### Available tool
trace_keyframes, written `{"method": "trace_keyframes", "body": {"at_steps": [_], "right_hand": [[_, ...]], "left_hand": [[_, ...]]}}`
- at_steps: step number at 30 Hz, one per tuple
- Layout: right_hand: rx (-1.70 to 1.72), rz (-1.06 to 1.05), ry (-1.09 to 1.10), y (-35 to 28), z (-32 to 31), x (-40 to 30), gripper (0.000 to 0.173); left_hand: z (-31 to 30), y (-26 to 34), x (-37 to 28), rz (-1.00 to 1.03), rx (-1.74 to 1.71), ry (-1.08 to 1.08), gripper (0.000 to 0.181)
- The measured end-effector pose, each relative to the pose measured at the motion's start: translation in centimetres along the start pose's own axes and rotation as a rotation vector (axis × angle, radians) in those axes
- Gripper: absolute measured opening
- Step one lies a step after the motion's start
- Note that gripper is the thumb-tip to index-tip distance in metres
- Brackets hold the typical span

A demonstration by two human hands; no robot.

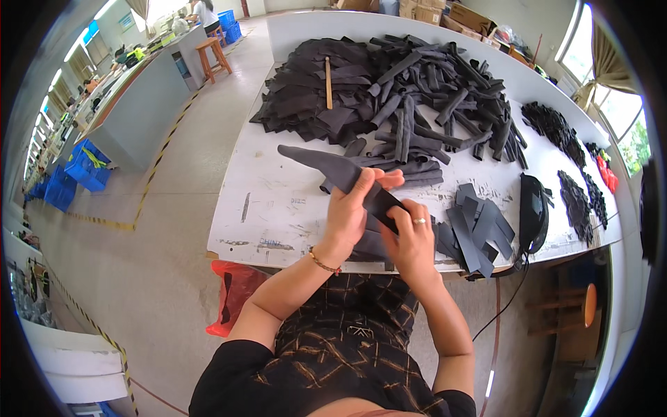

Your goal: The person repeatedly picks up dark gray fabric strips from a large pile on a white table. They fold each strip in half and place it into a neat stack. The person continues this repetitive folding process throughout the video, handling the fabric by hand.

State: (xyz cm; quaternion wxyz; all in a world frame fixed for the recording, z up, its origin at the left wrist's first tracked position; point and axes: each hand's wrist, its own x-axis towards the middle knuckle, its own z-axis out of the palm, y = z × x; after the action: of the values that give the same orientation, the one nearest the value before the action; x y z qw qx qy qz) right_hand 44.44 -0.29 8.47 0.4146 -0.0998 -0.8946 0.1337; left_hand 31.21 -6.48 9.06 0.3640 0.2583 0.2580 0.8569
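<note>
A long black fabric piece [333, 169] is held slantwise above the front of the white worktable [266, 208]. My left hand [351, 208] grips its middle between thumb and fingers, while my right hand [411, 232] pinches the lower end. The upper end tapers and points to the far left. Behind my hands lie several rolled black fabric tubes [417, 172]. Flat dark strips [477, 224] are heaped to the right of my right hand, and more dark pieces [367, 242] lie partly hidden beneath both hands.
A large pile of flat black pieces [297, 94], with a wooden stick [329, 83] on top, adjoins a heap of black tubes [443, 78]. At the right stand a shiny black device [532, 213] with a cord and small dark piles [573, 203]. A red plastic bag [237, 292] hangs below the table's left front.
</note>
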Motion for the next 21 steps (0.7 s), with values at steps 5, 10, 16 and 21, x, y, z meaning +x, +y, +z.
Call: {"method": "trace_keyframes", "body": {"at_steps": [5, 10, 16, 21], "right_hand": [[0.065, -0.064, 0.038, 0.2, 0.2, 0.7, 0.030], [0.030, 0.008, -0.026, -0.4, -0.3, 0.6, 0.029], [0.035, -0.055, -0.097, 1.4, -1.6, -0.6, 0.028], [0.016, -0.091, -0.025, 1.9, -1.3, -1.6, 0.026]], "left_hand": [[0.2, -3.0, -1.5, -0.088, -0.083, 0.024, 0.023], [0.0, -1.9, -1.3, -0.102, -0.065, 0.027, 0.020], [-0.1, 0.2, -0.1, 0.040, -0.034, 0.192, 0.026], [0.0, 1.2, 0.1, 0.027, 0.022, 0.191, 0.030]]}}
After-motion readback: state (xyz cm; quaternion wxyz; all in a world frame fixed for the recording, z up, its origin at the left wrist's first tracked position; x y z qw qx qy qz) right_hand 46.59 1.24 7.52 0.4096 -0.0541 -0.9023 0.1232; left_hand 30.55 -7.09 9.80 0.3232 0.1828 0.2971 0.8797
